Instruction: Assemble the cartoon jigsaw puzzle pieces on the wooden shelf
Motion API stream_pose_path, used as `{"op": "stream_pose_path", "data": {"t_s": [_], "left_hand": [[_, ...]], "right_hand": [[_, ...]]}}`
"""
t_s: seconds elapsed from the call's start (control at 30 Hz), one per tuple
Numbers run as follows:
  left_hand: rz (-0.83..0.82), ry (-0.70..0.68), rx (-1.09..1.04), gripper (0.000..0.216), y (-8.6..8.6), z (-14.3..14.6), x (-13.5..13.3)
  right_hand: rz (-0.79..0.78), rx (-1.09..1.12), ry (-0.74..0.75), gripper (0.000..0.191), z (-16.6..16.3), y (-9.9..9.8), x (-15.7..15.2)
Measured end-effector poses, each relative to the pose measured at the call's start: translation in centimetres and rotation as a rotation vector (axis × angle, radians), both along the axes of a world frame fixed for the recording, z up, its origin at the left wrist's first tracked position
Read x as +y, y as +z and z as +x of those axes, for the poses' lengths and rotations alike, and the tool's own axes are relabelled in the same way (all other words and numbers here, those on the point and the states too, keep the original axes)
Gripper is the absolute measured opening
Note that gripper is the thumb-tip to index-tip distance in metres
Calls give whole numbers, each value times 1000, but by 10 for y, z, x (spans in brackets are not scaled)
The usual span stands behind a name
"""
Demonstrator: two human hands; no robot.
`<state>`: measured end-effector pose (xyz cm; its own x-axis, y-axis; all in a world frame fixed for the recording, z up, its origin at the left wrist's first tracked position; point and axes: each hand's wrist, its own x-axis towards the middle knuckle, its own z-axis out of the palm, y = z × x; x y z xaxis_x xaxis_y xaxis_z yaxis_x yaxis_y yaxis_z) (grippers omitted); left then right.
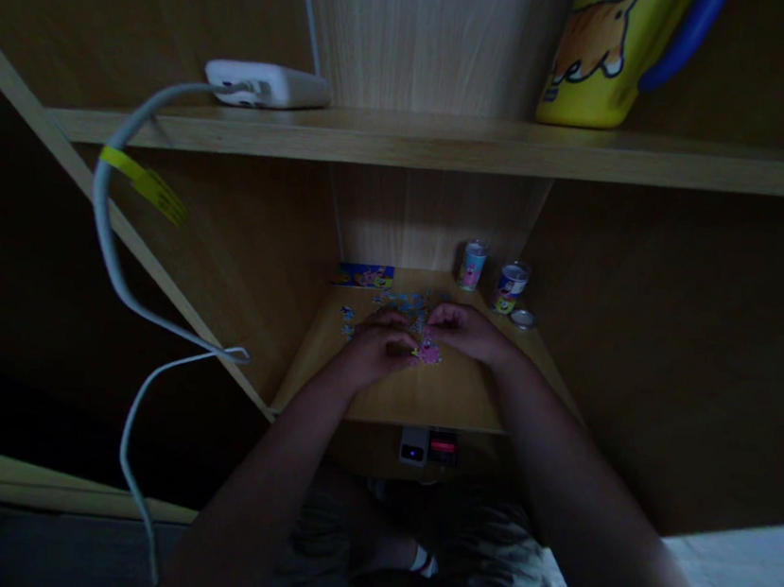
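Observation:
Small jigsaw pieces (pixel 401 302) lie scattered on a wooden desk (pixel 451 396) in a dim alcove. My left hand (pixel 378 341) rests knuckles up over the pieces, fingers curled down onto them. My right hand (pixel 466 329) sits close beside it, fingers bent, pinching at a pink joined cluster of pieces (pixel 428 350) between the two hands. What either hand holds is too small and dark to name. A printed picture card (pixel 365 276) stands against the back wall.
Two small printed cans (pixel 472 264) (pixel 510 287) and a round lid (pixel 523 319) stand at the desk's back right. Above, a shelf (pixel 454 141) carries a white charger (pixel 267 85) with a hanging cable (pixel 109 240) and a yellow mug (pixel 614 54). Two small devices (pixel 428 446) sit below the desk edge.

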<state>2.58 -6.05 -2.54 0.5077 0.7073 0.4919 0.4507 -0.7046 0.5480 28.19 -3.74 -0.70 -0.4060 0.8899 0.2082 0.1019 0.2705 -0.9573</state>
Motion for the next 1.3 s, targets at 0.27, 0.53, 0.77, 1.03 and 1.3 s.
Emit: {"op": "stream_pose_path", "data": {"t_s": [0.27, 0.53, 0.77, 1.03, 1.3], "left_hand": [[5, -24, 12, 20, 3, 2, -2], [28, -67, 20, 22, 7, 4, -4], [36, -102, 13, 15, 13, 7, -11], [28, -77, 56, 11, 10, 7, -10], [56, -72, 83, 15, 9, 7, -11]], "right_hand": [[-10, 1, -4, 55, -1, 4, -3], [-9, -1, 7, 56, -1, 3, -2], [65, -38, -6, 54, 2, -9, 3], [256, -344, -49, 36, 16, -15, 8], [275, -480, -1, 25, 18, -9, 6]]}}
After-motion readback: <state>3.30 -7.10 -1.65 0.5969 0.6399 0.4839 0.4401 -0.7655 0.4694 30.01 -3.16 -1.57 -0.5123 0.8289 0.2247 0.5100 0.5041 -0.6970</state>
